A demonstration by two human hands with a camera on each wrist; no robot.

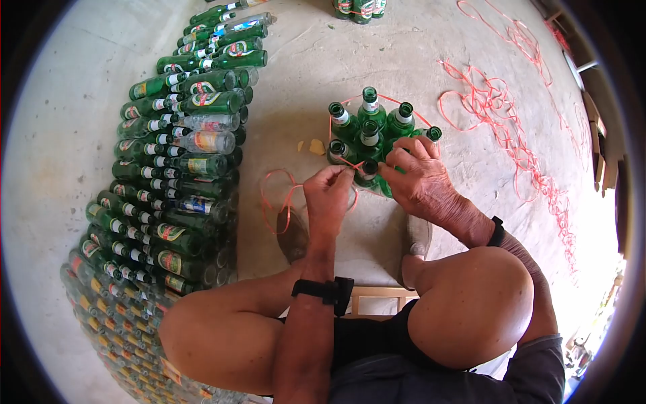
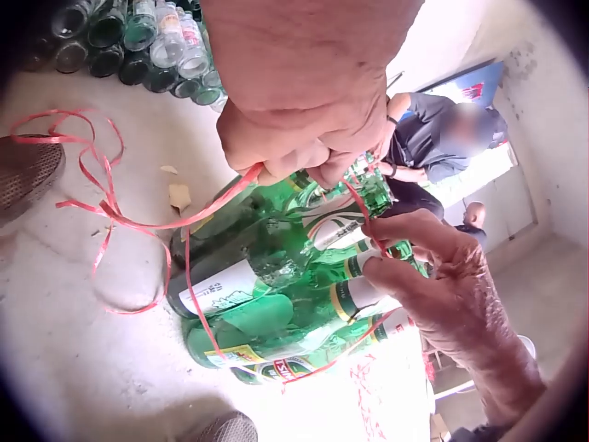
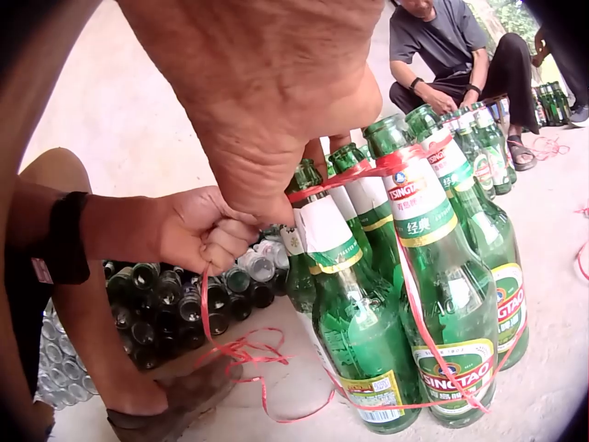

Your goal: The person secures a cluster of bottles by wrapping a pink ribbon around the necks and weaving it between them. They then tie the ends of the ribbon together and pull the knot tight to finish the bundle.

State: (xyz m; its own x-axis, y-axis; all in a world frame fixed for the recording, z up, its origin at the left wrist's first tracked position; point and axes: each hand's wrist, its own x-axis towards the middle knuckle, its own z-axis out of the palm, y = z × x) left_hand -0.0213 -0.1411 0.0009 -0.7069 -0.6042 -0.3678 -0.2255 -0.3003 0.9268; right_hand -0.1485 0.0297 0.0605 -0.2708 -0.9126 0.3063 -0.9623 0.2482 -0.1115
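Observation:
Several green bottles [image 1: 369, 138] stand upright in a tight cluster on the floor, with pink strap [image 3: 433, 403] looped round their lower bodies and more strap across the necks. My left hand [image 1: 328, 195] pinches the strap at the near side of the cluster, its loose tail [image 2: 110, 207] hanging to the left. Beside it, my right hand [image 1: 420, 178] has thumb and forefinger on the strap at the neck of the nearest bottle [image 1: 367, 173]. In the left wrist view the strap runs between my left hand [image 2: 308, 138] and the right fingertips [image 2: 375, 247].
Stacked bottles [image 1: 208, 161] lie on their sides along the left. Tangled pink strap [image 1: 505, 121] spreads over the floor at the right. Another bottle bundle [image 1: 360, 9] stands at the far edge. A seated person [image 3: 442, 55] works near more bottles [image 3: 486, 152].

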